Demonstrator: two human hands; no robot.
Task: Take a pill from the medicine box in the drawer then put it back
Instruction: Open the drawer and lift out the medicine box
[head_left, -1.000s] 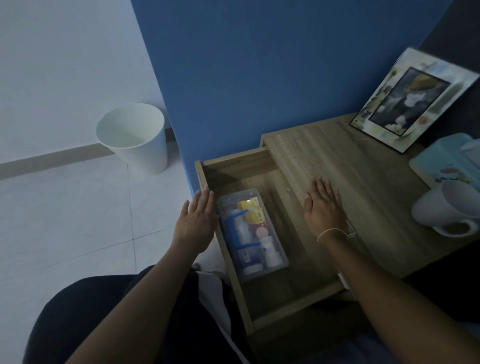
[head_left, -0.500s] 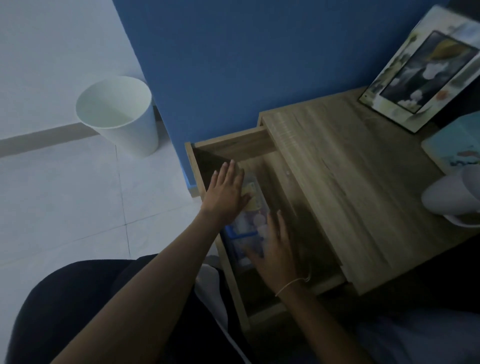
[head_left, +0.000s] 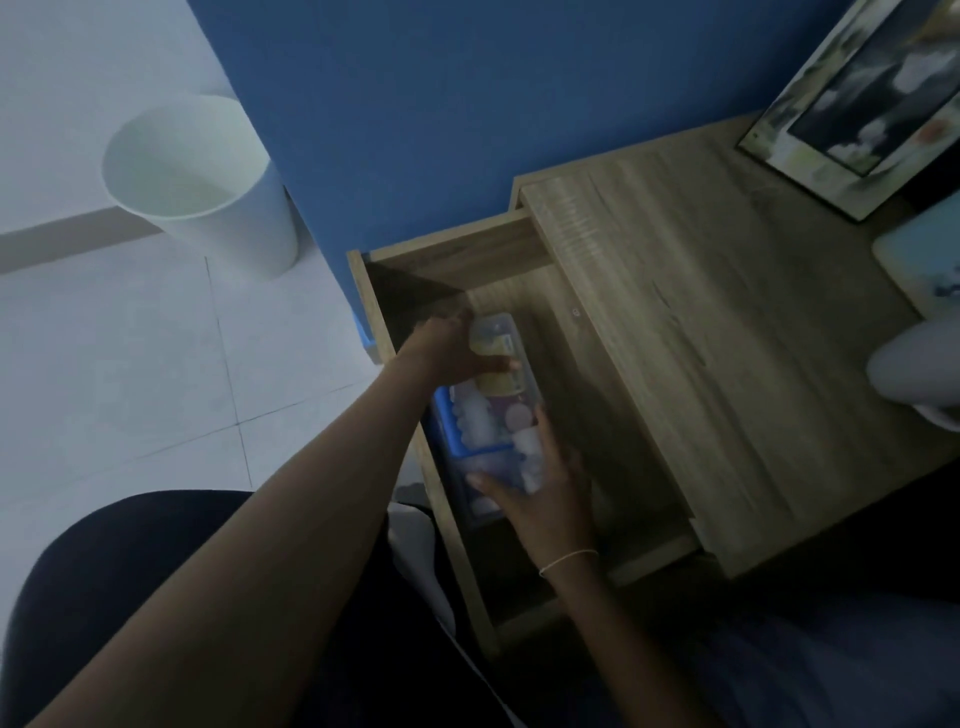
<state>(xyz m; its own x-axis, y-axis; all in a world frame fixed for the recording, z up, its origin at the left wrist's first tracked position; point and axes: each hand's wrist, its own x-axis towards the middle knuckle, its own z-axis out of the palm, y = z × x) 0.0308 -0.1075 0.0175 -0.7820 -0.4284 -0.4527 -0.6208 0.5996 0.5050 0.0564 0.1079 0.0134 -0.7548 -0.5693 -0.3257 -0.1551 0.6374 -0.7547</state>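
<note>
The wooden drawer stands pulled out from the bedside table. Inside it lies the clear medicine box with a blue handle, holding small bottles and yellow packets. My left hand grips the box's far end, thumb across the lid. My right hand grips the near end, fingers wrapped around the box's right side and thumb on top. No single pill can be made out in the dim light.
A white waste bin stands on the tiled floor to the left, beside a blue wall. On the wooden tabletop are a framed picture, a light blue item and a white mug at the right edge.
Both hands went from resting outside the drawer to reaching into it. Now they have closed on the two ends of the medicine box.
</note>
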